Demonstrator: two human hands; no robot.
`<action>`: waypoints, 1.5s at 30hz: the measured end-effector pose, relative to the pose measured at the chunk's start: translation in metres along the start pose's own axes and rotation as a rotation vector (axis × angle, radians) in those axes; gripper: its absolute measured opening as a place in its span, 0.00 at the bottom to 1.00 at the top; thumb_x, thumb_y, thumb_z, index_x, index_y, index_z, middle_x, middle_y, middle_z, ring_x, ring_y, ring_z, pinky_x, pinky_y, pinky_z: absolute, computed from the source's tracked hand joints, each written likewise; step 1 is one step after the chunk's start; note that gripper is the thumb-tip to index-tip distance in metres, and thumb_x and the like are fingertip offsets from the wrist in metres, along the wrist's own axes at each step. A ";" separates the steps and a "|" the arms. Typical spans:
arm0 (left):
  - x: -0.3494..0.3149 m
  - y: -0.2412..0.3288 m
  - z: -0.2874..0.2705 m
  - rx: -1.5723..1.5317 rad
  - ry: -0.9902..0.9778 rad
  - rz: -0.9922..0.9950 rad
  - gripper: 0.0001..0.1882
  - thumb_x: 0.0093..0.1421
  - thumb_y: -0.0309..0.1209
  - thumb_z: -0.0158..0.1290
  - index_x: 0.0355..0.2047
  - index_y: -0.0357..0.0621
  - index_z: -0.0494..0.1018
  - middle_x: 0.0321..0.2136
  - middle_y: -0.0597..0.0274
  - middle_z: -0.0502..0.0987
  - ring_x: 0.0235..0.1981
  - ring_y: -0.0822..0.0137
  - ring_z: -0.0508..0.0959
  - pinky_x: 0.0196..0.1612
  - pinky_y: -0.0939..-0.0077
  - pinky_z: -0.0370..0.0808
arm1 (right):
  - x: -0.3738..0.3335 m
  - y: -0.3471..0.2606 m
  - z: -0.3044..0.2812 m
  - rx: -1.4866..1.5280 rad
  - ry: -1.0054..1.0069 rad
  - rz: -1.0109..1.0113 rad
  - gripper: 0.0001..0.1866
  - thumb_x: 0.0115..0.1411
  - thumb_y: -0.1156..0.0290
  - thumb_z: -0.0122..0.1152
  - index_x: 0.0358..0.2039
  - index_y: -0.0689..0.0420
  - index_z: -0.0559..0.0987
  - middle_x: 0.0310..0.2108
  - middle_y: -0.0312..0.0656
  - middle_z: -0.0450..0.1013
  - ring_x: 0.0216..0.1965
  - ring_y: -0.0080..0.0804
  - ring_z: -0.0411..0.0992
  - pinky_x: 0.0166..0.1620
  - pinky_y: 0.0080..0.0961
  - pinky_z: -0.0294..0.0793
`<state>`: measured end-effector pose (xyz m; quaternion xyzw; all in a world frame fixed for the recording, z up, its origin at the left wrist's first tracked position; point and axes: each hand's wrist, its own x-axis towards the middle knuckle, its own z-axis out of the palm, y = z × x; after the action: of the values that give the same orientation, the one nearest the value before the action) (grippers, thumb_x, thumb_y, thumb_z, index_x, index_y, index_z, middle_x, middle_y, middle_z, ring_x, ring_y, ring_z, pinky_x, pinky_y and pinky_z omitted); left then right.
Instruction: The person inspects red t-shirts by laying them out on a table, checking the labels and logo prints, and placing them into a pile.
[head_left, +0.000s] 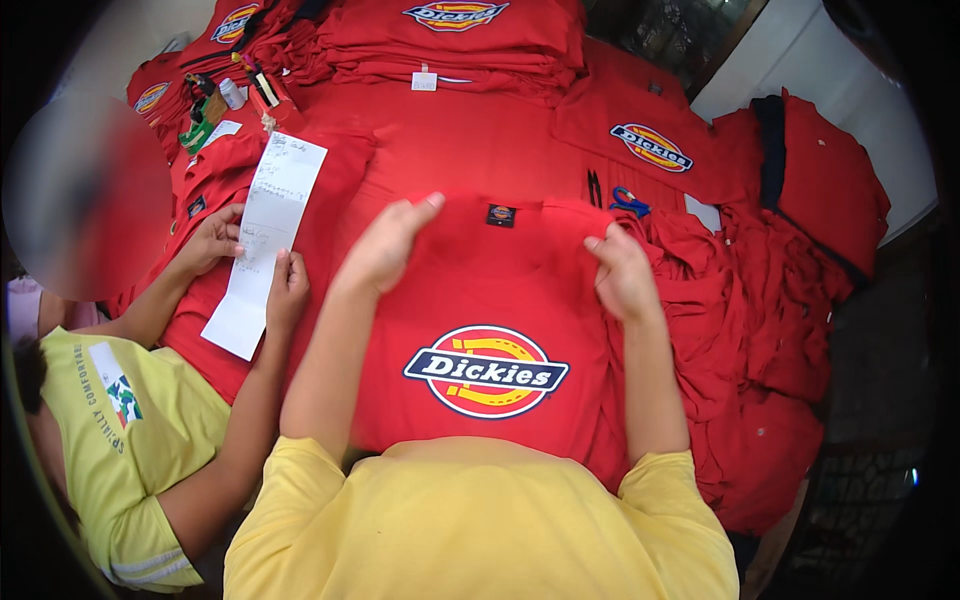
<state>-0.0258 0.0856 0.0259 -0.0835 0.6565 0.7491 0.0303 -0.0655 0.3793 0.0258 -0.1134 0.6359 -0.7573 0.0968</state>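
A red T-shirt [480,290] with a printed oval emblem on its chest lies spread in front of me, its neck at the far end and a small dark label inside the collar. My left hand [390,245] is closed on the shirt's left shoulder, slightly blurred. At the opposite shoulder, my right hand [622,272] pinches the fabric, its fingers curled. The lower part of the shirt reaches toward my body, where its hem is hidden.
On the left, a co-worker in a yellow-green shirt [150,420] holds a long handwritten paper [268,230]. Folded red shirts [450,50] are stacked at the back. Blue-handled scissors [630,202] and a heap of red garments [745,330] lie to the right.
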 end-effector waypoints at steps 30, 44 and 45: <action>-0.150 -0.088 0.103 -0.039 -0.144 0.530 0.21 0.70 0.43 0.35 0.45 0.35 0.67 0.39 0.55 0.70 0.42 0.62 0.68 0.45 0.67 0.64 | -0.148 0.086 0.092 0.276 -0.285 -0.389 0.55 0.59 0.35 0.48 0.67 0.66 0.38 0.66 0.50 0.47 0.65 0.41 0.51 0.64 0.34 0.51; -0.100 -0.040 0.084 -0.313 0.037 0.472 0.09 0.64 0.32 0.53 0.38 0.38 0.74 0.32 0.70 0.76 0.34 0.79 0.72 0.40 0.79 0.72 | -0.129 0.016 0.083 -0.106 -0.059 -0.092 0.14 0.64 0.71 0.56 0.48 0.65 0.74 0.42 0.37 0.74 0.41 0.24 0.71 0.46 0.21 0.69; -0.098 -0.045 0.085 -0.273 0.055 0.514 0.10 0.64 0.33 0.53 0.37 0.38 0.74 0.31 0.70 0.76 0.33 0.79 0.72 0.39 0.79 0.71 | -0.132 0.015 0.085 -0.185 -0.036 -0.075 0.13 0.64 0.70 0.56 0.45 0.65 0.77 0.38 0.35 0.76 0.37 0.23 0.72 0.43 0.20 0.70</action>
<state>0.0703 0.1817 0.0082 0.0622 0.5498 0.8110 -0.1900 0.0855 0.3349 0.0189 -0.1591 0.6965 -0.6962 0.0692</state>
